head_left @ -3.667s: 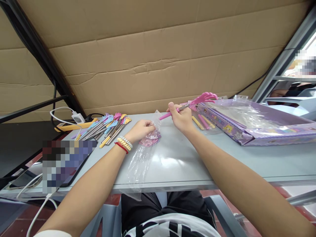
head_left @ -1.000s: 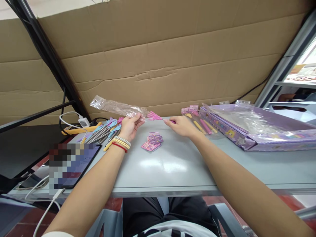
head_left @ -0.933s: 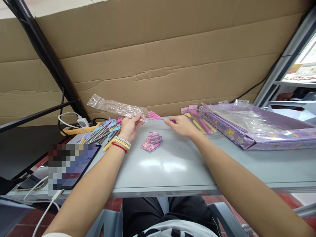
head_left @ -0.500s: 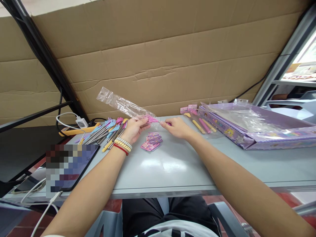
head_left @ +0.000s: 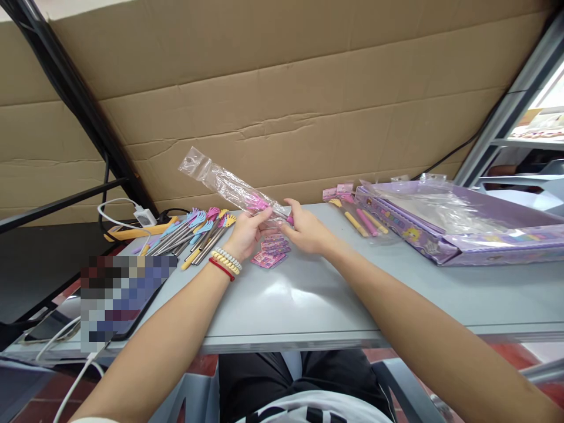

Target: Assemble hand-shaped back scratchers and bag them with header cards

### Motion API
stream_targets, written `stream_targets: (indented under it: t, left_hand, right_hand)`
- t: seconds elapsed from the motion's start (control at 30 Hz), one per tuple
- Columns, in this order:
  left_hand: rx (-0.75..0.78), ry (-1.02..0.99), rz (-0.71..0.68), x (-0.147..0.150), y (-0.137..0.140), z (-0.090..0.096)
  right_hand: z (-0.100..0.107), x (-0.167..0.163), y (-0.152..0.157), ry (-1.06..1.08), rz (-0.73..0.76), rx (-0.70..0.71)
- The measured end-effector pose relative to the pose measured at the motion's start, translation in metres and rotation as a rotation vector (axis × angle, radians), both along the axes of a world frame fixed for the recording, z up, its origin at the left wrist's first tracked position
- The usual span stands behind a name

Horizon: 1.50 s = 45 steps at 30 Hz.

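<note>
A clear plastic bag (head_left: 224,183) slants up to the left over the table, its far end raised. My left hand (head_left: 247,234) is closed on the bag near its lower end. Inside it shows the hand-shaped head of a pink back scratcher (head_left: 258,202), with its metal shaft toward the right. My right hand (head_left: 306,228) holds the pink handle end at the bag's mouth, thumb and fingers around it. Just below the hands lies a small pile of pink printed cards (head_left: 271,252). Left of my left hand several loose back scratchers (head_left: 194,235) lie heaped, in blue, pink, yellow and purple.
Bagged back scratchers (head_left: 355,220) with pink cards lie to the right. Beside them a purple printed box (head_left: 449,249) holds clear bags. A tablet (head_left: 145,299), a white charger (head_left: 145,216) and cables occupy the left. Cardboard (head_left: 308,106) walls off the back.
The pink back scratcher's head has gone into the bag, moving left. My right hand has followed it toward my left hand, its fingers opening somewhat around the handle end.
</note>
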State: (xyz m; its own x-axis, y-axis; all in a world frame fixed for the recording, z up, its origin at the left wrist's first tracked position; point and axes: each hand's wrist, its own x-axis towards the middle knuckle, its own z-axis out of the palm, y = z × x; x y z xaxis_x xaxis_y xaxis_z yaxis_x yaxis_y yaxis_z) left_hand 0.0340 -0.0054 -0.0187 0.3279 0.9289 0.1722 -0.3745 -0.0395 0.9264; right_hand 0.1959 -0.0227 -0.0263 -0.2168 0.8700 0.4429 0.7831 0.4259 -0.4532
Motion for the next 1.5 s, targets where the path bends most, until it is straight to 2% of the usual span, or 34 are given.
stream_targets:
  t: [0.17,0.47,0.73,0.83,0.97,1.1,1.2,1.27,1.33,1.5]
  left_hand:
    - [0.0,-0.019,0.082,-0.002,0.001,0.005]
    - [0.01,-0.161,0.29,-0.02,0.015,0.012]
    - [-0.009,-0.096,0.125,-0.012,0.004,0.009]
    - [-0.015,-0.063,0.077,-0.008,0.001,0.007]
    - [-0.017,-0.062,0.108,-0.012,0.004,0.009]
    - [-0.022,-0.109,0.169,-0.02,0.01,0.014]
    - [-0.036,-0.115,0.156,-0.024,0.012,0.016]
    - [-0.042,-0.089,0.12,-0.024,0.011,0.016]
    - [-0.042,-0.056,0.076,-0.022,0.009,0.014]
    - [-0.015,0.071,-0.107,-0.013,0.004,0.005]
  right_hand:
    - [0.002,-0.005,-0.005,0.004,0.045,-0.002]
    - [0.005,0.012,0.005,0.167,0.013,-0.181]
    - [0.012,-0.007,-0.016,-0.037,0.046,-0.115]
    - [0.011,-0.013,-0.019,-0.038,0.062,-0.116]
    - [0.013,-0.007,-0.015,0.15,0.154,-0.193]
    - [0.02,0.006,-0.013,0.411,0.332,-0.346]
    - [0.022,0.012,-0.012,0.498,0.46,-0.412]
    - [0.021,0.013,-0.011,0.487,0.487,-0.401]
    - [0.019,0.013,-0.01,0.431,0.432,-0.327]
    - [0.015,0.011,-0.007,0.005,0.229,-0.015]
